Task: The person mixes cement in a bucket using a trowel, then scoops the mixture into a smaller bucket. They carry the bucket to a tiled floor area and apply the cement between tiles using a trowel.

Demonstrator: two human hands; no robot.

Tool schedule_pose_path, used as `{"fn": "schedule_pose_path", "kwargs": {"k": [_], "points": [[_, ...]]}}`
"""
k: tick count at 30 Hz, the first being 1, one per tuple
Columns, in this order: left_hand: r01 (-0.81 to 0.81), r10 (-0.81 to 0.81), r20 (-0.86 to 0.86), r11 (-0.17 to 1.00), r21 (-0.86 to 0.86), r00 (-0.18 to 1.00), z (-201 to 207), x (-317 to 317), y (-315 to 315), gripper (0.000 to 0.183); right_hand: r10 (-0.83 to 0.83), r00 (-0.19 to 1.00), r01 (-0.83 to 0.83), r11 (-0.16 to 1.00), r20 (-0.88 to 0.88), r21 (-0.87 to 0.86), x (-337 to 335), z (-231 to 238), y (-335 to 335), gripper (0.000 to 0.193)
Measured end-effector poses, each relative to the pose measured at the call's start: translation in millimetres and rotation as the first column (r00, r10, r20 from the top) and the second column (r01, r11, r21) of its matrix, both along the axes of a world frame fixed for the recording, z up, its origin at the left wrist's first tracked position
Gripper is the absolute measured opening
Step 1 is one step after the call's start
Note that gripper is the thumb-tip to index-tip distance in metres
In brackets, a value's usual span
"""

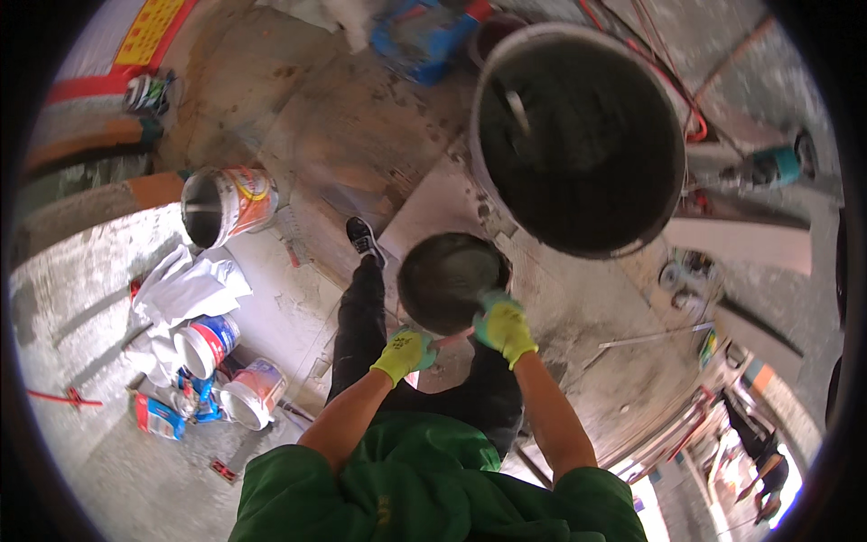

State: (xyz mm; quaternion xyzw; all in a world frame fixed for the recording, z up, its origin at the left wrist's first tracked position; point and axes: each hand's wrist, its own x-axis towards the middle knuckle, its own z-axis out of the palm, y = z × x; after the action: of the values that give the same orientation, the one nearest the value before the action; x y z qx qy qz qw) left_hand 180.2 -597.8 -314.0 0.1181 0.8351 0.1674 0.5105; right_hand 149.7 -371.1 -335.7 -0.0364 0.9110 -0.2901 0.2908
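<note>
A small round bucket (417,287) holding wet dark grey mix stands in front of me, between my feet and a much larger tub. My left hand (404,353), in a yellow-green glove with a grey-green palm, is closed at the bucket's near side. A short pinkish handle (453,339) runs from it toward my right hand (504,327), gloved alike and closed at the bucket's near right rim. Motion smears the right fingers and the mix beside them, so what that hand grips is unclear. The large tub (479,149) has a dark inside with a pale streak in it.
At left lie an orange-and-white bucket (253,200), white sheeting (194,287) and smaller tubs (255,393). A teal power tool (772,168) rests at right, near red hoses (695,126). A blue bag (420,54) sits at the far side. Another person (768,470) bends at lower right.
</note>
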Motion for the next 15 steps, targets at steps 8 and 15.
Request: {"fn": "schedule_pose_path", "kwargs": {"k": [8,15], "points": [[-0.089,0.084,0.04,0.986,0.138,0.996,0.5,-30.3,-20.0,0.028,0.528,0.718,-0.607,0.794,0.453,0.037,-34.3,22.8,-84.7,0.037],[-0.205,0.192,0.094,0.966,0.156,0.977,8.7,-36.6,-1.3,0.028,0.486,0.667,-0.614,0.788,0.565,0.048,-45.2,22.0,-68.5,0.043]]}}
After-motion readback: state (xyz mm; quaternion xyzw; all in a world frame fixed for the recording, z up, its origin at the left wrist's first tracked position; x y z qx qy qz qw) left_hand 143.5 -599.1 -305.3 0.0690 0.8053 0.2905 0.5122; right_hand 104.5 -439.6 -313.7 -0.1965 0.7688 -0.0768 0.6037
